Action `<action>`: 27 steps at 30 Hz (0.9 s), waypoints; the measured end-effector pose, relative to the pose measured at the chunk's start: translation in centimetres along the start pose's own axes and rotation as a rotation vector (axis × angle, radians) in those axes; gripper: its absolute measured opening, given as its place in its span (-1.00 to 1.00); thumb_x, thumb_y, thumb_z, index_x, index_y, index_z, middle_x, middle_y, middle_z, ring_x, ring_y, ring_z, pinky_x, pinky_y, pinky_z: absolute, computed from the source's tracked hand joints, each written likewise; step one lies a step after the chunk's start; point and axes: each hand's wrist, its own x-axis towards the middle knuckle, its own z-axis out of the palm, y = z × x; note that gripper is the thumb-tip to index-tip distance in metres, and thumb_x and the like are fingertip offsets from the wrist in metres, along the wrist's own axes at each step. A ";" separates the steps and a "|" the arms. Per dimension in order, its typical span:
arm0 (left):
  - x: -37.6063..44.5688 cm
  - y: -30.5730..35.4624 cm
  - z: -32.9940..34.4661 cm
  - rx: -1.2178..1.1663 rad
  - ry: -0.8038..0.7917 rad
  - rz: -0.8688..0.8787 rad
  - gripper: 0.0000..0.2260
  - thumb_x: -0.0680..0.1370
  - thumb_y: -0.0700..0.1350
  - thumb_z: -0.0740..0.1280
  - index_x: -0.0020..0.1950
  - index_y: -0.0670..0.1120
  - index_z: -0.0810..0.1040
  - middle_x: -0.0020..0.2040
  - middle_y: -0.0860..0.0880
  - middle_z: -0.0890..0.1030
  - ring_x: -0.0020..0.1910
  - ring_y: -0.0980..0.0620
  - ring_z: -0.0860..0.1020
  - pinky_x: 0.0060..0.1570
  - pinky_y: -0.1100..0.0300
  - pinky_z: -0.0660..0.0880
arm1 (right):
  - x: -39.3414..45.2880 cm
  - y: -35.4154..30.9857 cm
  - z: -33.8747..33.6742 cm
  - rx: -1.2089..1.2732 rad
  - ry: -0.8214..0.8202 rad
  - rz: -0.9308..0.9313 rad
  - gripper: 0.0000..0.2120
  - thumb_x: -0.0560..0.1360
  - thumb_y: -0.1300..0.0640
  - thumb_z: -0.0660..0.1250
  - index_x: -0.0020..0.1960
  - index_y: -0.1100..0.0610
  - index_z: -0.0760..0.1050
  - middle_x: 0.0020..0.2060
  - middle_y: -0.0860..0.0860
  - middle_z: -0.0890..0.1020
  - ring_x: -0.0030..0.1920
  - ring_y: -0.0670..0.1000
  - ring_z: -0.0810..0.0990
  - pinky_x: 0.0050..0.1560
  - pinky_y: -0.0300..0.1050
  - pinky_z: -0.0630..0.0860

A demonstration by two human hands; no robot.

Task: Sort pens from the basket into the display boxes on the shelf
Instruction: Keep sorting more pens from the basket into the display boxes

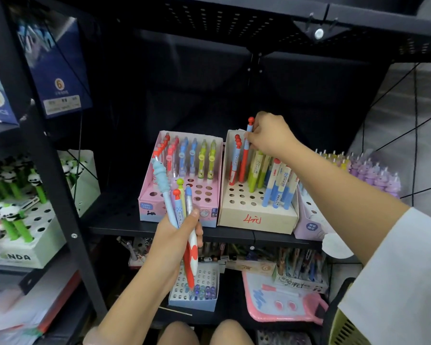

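Note:
My left hand point(176, 239) grips a bunch of several pens point(177, 202), among them a light blue one with a bumpy top and a red-and-white one that points down. My right hand point(269, 135) pinches a red pen with a round red cap point(245, 150) and holds it upright in the back left of the beige display box point(256, 220). That box also holds red, green and blue pens. To its left the pink display box point(147, 200) has red, blue and green pens along its back rows. A yellow basket point(346, 329) shows at the lower right corner.
A lilac box point(309, 225) of purple and yellow pens stands right of the beige box. A panda pen box point(18, 255) sits on the left shelf unit behind a black upright post point(60, 195). Below the shelf lie a blue box point(194, 300) and a pink board point(284, 302).

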 end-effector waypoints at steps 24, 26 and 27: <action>-0.4 0.1 -0.5 -0.054 0.022 -0.025 -0.91 0.54 -0.11 0.30 -0.07 -0.12 0.54 -0.47 0.01 0.50 -0.53 0.11 0.44 -0.53 0.29 0.43 | -0.5 -0.4 1.1 -0.156 -0.042 -0.051 -0.73 0.50 0.17 0.31 0.17 0.16 0.37 -0.12 0.10 0.53 -0.18 0.09 0.56 -0.29 -0.09 0.45; -0.4 0.2 -0.7 -0.046 0.022 -0.017 -0.91 0.54 -0.11 0.30 -0.07 -0.13 0.53 -0.46 0.00 0.50 -0.53 0.11 0.43 -0.53 0.29 0.43 | -0.9 -0.5 1.3 -0.228 0.026 -0.102 -0.71 0.51 0.15 0.29 0.22 0.15 0.39 -0.04 0.11 0.54 -0.08 0.13 0.56 -0.19 -0.04 0.48; -0.4 0.3 -0.8 -0.037 0.020 -0.011 -0.89 0.54 -0.10 0.30 -0.07 -0.13 0.53 -0.46 0.00 0.51 -0.53 0.11 0.43 -0.53 0.29 0.43 | -1.0 -0.6 1.3 -0.296 0.035 -0.124 -0.76 0.52 0.14 0.28 0.17 0.16 0.45 0.01 0.11 0.53 -0.03 0.14 0.55 -0.13 -0.02 0.50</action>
